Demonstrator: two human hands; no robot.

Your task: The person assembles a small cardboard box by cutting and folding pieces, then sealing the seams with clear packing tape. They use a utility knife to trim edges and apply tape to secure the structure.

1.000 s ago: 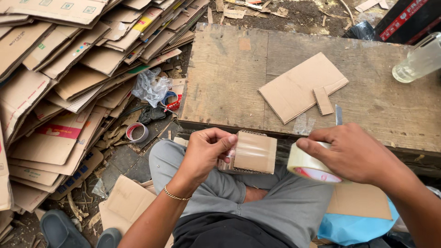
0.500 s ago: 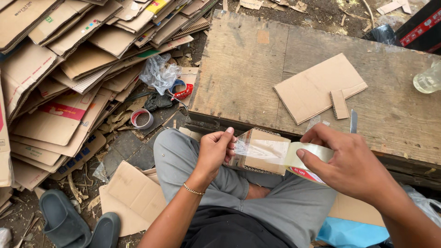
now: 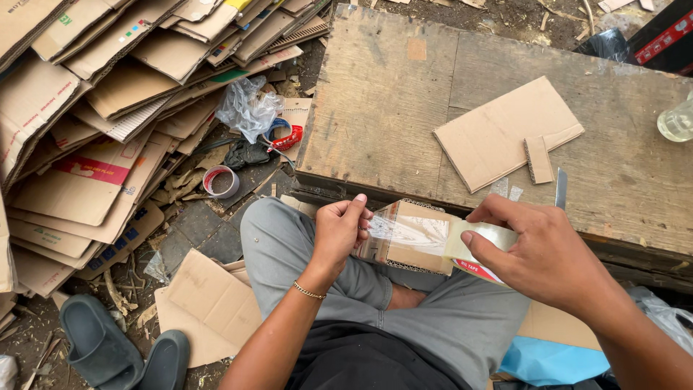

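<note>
My right hand grips a roll of clear packing tape over my lap. My left hand pinches the free end of the tape strip, which stretches taut between the hands. Under the strip lies a small folded cardboard piece, partly covered by the tape and resting against my left fingers. Both hands hover just in front of the near edge of a worn wooden board table.
On the table lie a cardboard sheet, a small cardboard strip, a knife blade and a glass. Stacked flattened cartons fill the left. A tape roll, plastic wrap and dark sandals lie on the ground.
The hands have drawn apart, pulling a longer strip of tape off the roll across the small cardboard piece. The view has tilted slightly.
</note>
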